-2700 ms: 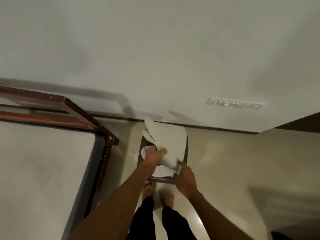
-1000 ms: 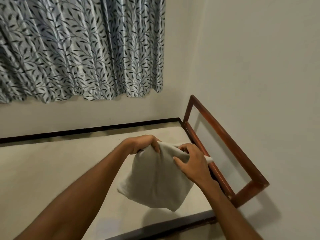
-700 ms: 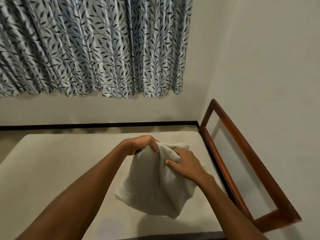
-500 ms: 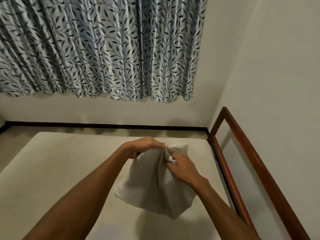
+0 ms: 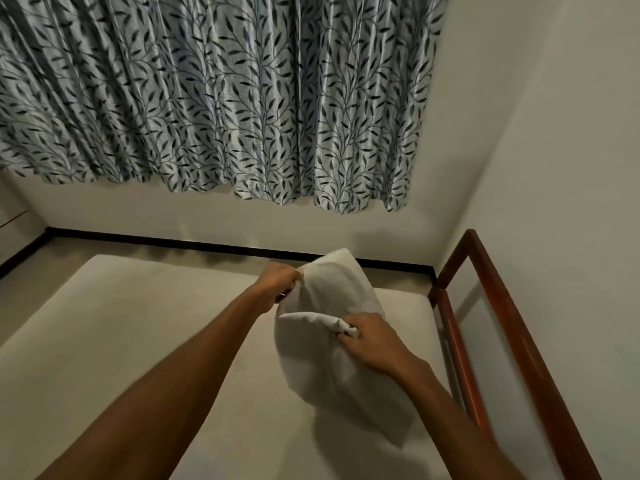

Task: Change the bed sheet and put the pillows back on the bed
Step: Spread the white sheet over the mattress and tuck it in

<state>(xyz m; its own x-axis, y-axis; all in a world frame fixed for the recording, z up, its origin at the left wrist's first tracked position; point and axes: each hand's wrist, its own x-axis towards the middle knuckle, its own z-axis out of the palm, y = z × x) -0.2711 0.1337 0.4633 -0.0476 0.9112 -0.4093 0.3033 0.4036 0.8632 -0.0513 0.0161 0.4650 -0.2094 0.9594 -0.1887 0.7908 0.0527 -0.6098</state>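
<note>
Holding a folded white fabric bed sheet above the bare beige mattress, left hand curled round its top edge, right hand pinching a lower fold, near the mattress's red-brown wooden rail.

The curtain is silvery blue-grey with a dark leafy vine print, the folded sheet plain off-white, the mattress plain beige, the bed frame reddish-brown wood, the walls cream, and the skirting black.
</note>
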